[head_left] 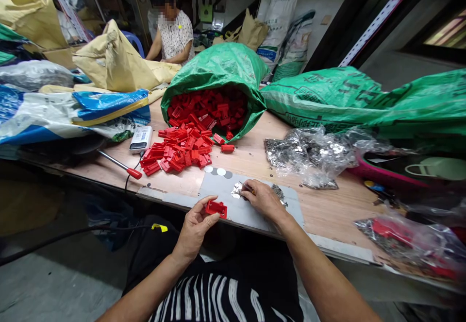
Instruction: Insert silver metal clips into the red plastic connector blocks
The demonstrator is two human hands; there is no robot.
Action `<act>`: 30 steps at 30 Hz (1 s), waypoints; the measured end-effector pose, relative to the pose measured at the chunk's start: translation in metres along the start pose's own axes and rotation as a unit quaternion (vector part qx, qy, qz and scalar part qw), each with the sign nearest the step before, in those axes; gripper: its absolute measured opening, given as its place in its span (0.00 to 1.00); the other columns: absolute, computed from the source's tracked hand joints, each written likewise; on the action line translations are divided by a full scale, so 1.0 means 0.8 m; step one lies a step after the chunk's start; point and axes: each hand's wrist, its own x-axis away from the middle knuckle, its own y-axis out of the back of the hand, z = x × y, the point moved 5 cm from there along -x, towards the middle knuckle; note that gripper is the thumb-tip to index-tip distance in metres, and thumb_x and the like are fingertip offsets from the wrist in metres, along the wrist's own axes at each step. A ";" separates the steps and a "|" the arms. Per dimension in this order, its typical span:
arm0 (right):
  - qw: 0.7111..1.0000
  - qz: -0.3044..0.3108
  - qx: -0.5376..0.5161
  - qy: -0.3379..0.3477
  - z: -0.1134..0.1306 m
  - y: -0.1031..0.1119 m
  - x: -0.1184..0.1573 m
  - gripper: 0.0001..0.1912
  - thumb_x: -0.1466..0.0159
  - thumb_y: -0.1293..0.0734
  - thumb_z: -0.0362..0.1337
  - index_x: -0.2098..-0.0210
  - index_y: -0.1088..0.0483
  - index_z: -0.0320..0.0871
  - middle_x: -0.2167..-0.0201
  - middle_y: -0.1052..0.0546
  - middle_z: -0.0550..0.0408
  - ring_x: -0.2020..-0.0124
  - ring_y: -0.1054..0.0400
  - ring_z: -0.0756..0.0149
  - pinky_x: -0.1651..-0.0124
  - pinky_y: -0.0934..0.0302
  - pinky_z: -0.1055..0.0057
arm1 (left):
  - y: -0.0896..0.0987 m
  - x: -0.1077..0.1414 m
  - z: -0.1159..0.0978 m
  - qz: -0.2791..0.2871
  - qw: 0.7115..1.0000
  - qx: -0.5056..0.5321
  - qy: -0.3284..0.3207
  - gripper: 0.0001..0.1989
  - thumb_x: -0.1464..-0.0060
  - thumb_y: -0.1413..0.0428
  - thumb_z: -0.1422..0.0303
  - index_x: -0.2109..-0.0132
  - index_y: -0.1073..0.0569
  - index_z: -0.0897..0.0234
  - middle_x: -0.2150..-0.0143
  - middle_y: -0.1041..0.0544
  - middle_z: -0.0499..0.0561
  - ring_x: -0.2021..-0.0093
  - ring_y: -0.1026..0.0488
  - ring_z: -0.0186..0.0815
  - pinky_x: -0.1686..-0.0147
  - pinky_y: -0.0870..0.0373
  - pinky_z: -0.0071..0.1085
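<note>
My left hand (198, 227) grips a small red plastic housing (217, 209) between thumb and fingers, its hollow side facing up, at the table's front edge. My right hand (264, 198) is over the grey mat (214, 186), fingers pinched together; a thin dark object seems to be between them, too small to name. Just left of those fingertips lies a small heap of shiny metal pieces (237, 190). Behind the right hand is another heap of darker metal parts (278, 194). A pile of similar red housings (178, 152) spills from an open green sack (218, 64).
A white device with a screen (141, 139) and a red-handled lever (134, 173) stand left. Clear bags of metal parts (309, 154) lie right, near a pink basket (386, 171). Green sacks (327, 96) line the back. Another person (176, 33) sits across the table.
</note>
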 end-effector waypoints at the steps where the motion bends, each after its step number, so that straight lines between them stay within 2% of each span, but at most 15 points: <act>1: 1.000 0.002 -0.013 -0.002 -0.002 0.000 0.000 0.03 0.39 0.36 0.37 0.68 0.32 0.45 0.69 0.25 0.57 0.68 0.33 0.67 0.67 0.47 0.73 | 0.000 0.000 0.000 -0.001 1.000 0.004 0.002 0.21 0.50 0.39 0.69 0.48 0.29 0.60 0.59 0.22 0.49 0.59 0.27 0.31 0.53 0.35 0.27; 5: 0.997 -0.004 -0.076 -0.007 -0.010 -0.001 0.002 0.04 0.39 0.38 0.38 0.67 0.33 0.46 0.72 0.25 0.58 0.69 0.32 0.66 0.66 0.44 0.72 | -0.004 -0.003 -0.001 -0.003 1.000 0.022 0.013 0.21 0.50 0.39 0.69 0.48 0.29 0.60 0.59 0.22 0.49 0.58 0.28 0.30 0.52 0.35 0.26; 10: 0.985 -0.002 -0.173 0.003 -0.009 0.001 0.007 0.09 0.38 0.40 0.41 0.64 0.30 0.46 0.69 0.23 0.57 0.68 0.30 0.66 0.63 0.41 0.71 | -0.008 -0.005 -0.002 -0.009 0.998 0.048 0.027 0.21 0.50 0.38 0.69 0.48 0.28 0.59 0.60 0.22 0.49 0.59 0.27 0.31 0.54 0.33 0.27; 15: 0.988 -0.008 -0.156 -0.010 -0.007 0.003 0.011 0.08 0.39 0.40 0.41 0.67 0.31 0.45 0.72 0.24 0.59 0.69 0.30 0.66 0.64 0.42 0.71 | -0.010 -0.005 -0.002 -0.007 0.998 0.051 0.033 0.21 0.51 0.38 0.69 0.48 0.28 0.59 0.61 0.22 0.49 0.61 0.27 0.30 0.55 0.33 0.26; 22: 0.991 -0.030 -0.134 -0.010 -0.007 0.007 0.012 0.07 0.38 0.39 0.39 0.66 0.32 0.45 0.72 0.24 0.58 0.69 0.32 0.66 0.64 0.43 0.71 | -0.010 -0.007 -0.002 -0.011 0.997 0.060 0.037 0.21 0.51 0.38 0.69 0.49 0.28 0.59 0.61 0.22 0.49 0.61 0.27 0.30 0.56 0.31 0.27; 25: 0.987 -0.034 -0.157 0.011 0.007 0.013 0.018 0.06 0.37 0.40 0.39 0.66 0.33 0.45 0.72 0.26 0.59 0.70 0.34 0.68 0.66 0.44 0.73 | -0.010 -0.008 -0.004 -0.015 0.997 0.067 0.036 0.21 0.52 0.38 0.68 0.48 0.28 0.59 0.59 0.23 0.49 0.60 0.26 0.32 0.56 0.30 0.29; 30: 0.978 0.004 -0.188 0.090 0.054 0.021 0.038 0.05 0.36 0.39 0.37 0.64 0.32 0.44 0.69 0.25 0.57 0.70 0.33 0.69 0.66 0.42 0.74 | -0.014 -0.011 -0.007 -0.015 0.996 0.076 0.035 0.25 0.50 0.38 0.67 0.44 0.30 0.58 0.61 0.24 0.49 0.62 0.27 0.31 0.58 0.29 0.29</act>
